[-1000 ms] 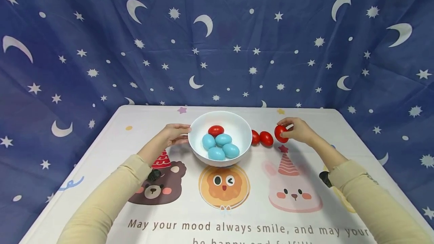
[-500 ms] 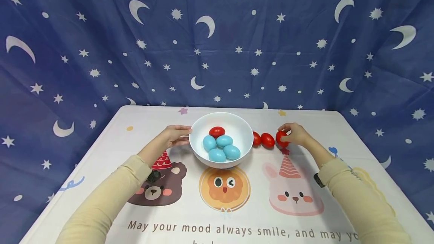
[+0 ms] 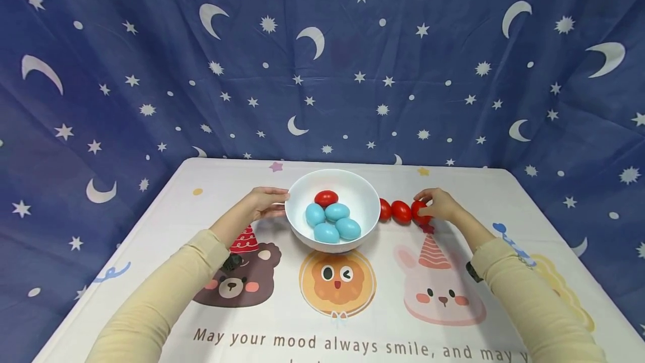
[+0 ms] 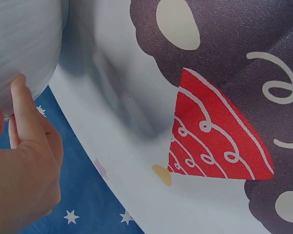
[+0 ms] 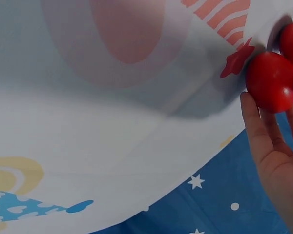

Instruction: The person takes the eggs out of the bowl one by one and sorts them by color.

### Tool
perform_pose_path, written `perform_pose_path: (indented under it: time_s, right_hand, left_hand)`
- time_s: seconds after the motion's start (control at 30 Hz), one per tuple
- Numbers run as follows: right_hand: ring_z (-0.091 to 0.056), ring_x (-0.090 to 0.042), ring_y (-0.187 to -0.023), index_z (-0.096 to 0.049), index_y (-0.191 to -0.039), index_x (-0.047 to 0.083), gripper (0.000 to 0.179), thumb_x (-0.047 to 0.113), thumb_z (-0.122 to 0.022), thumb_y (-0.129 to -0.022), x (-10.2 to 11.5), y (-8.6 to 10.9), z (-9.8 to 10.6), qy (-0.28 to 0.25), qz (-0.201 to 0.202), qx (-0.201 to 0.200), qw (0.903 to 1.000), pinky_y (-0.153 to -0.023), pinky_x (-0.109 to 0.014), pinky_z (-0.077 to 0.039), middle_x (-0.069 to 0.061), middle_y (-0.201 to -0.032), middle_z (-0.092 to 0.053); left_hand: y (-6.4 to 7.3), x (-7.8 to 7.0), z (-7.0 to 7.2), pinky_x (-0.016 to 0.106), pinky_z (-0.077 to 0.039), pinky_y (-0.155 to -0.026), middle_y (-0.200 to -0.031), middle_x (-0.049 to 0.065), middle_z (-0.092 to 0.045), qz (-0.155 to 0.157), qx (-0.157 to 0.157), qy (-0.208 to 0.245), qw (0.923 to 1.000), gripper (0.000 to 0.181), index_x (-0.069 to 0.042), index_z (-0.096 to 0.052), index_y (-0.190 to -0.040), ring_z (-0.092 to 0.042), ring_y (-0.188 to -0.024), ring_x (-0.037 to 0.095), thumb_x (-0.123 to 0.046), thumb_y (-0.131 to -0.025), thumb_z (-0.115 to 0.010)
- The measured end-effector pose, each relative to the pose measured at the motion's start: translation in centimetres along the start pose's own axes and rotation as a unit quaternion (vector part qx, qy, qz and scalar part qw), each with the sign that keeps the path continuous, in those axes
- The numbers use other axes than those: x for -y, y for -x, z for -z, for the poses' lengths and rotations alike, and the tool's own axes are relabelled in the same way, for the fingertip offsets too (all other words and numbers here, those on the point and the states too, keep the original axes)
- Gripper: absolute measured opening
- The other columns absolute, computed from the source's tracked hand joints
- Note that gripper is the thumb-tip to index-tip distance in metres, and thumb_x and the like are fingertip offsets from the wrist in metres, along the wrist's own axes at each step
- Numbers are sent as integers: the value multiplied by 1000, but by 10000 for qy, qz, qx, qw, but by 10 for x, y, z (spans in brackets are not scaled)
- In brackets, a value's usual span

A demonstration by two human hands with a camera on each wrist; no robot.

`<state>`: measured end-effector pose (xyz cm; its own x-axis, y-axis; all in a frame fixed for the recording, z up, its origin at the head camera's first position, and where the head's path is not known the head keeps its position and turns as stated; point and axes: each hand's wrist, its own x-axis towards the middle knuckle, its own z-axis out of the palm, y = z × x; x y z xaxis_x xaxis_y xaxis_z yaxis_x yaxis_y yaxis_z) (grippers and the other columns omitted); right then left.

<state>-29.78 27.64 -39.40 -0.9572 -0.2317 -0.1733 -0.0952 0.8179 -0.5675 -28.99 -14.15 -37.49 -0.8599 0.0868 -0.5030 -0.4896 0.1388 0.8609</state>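
My left hand (image 3: pixel 263 203) holds the white bowl (image 3: pixel 372 206) at its left side. In the left wrist view its fingers (image 4: pixel 27 109) lie against the outer wall of the bowl (image 4: pixel 24 44). Inside the bowl are one red egg (image 3: pixel 326 199) and several light blue eggs (image 3: pixel 337 212). My right hand (image 3: pixel 439 205) pinches another red egg (image 3: pixel 419 212) at the right end of a short row. Two more red eggs, a middle one (image 3: pixel 401 212) and one partly hidden by the bowl (image 3: pixel 385 210), lie between it and the bowl.
A white cloth with printed cartoon figures covers the table (image 3: pixel 342 324). Behind its back edge hangs a blue curtain (image 3: pixel 342 111) with moons and stars. Dark wrist devices (image 3: pixel 233 262) show under both sleeves.
My right hand has lowered the red egg to the row beside the other red eggs and still pinches it. The left hand stays at the bowl. The head view has shifted slightly.
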Motion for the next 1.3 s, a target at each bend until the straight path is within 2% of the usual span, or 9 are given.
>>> perform_pose_path:
  time_s: [0.2, 0.37, 0.53, 0.8, 1.0, 1.2, 1.3]
  right_hand:
    - [-56, -39, -100, -55, -118, -10, 39, 3, -63, -82, 2, 1, 3, 17, -74, 193, 9998, -80, -38, -62, -34, -117, -53]
    - [-59, -37, -96, -50, -122, -12, 41, 1, -61, -85, 7, 0, 7, -257, -179, 459, 9985, -82, -40, -62, -35, -119, -49]
    - [-60, -35, -94, -47, -124, -12, 43, 0, -61, -86, 10, -3, 9, -332, -279, 530, 9977, -82, -40, -62, -36, -120, -48]
    - [-60, -32, -91, -47, -123, -11, 42, 3, -61, -87, 9, -2, 9, -407, -410, 468, 9972, -81, -43, -62, -34, -118, -50]
    - [-61, -29, -88, -46, -125, -11, 44, 10, -61, -89, 5, 1, 18, -544, -380, 354, 9972, -77, -42, -63, -33, -116, -51]
    - [-57, -37, -97, -46, -125, -11, 45, 13, -60, -89, 5, 2, 21, -602, -298, 235, 9975, -78, -41, -62, -32, -115, -52]
    - [-55, -38, -99, -46, -125, -11, 44, 13, -59, -90, 9, 3, 21, -674, -342, 114, 9971, -80, -41, -62, -31, -114, -52]
  left_hand:
    - [-1, 0, 0, 21, -62, -71, -83, 3, -61, 15, 65, 42, 10000, 45, -2, -46, -136, -65, -64, 8, -9, -94, -58]
    - [-2, -1, 1, 21, -62, -71, -80, 2, -61, 58, 81, 67, 9999, 45, -3, -46, -137, -65, -64, 8, -10, -94, -57]
    - [-3, -3, 2, 22, -62, -72, -76, 0, -62, 40, 98, 99, 9999, 45, -2, -46, -137, -65, -63, 8, -10, -94, -57]
    - [-1, -2, 1, 23, -62, -73, -77, 1, -61, 49, 66, 84, 9999, 44, -2, -47, -136, -65, -63, 8, -10, -94, -58]
    - [-2, -8, -3, 24, -62, -76, -83, 3, -61, 26, 59, 85, 9999, 44, -3, -47, -136, -65, -64, 8, -11, -94, -59]
    - [-2, -6, -2, 27, -60, -82, -86, 4, -61, 56, 14, -15, 10000, 44, -3, -47, -136, -64, -64, 8, -12, -94, -58]
    - [-2, -3, 0, 26, -60, -80, -84, 4, -61, 100, 31, -24, 9999, 45, -3, -47, -137, -64, -64, 8, -11, -94, -58]
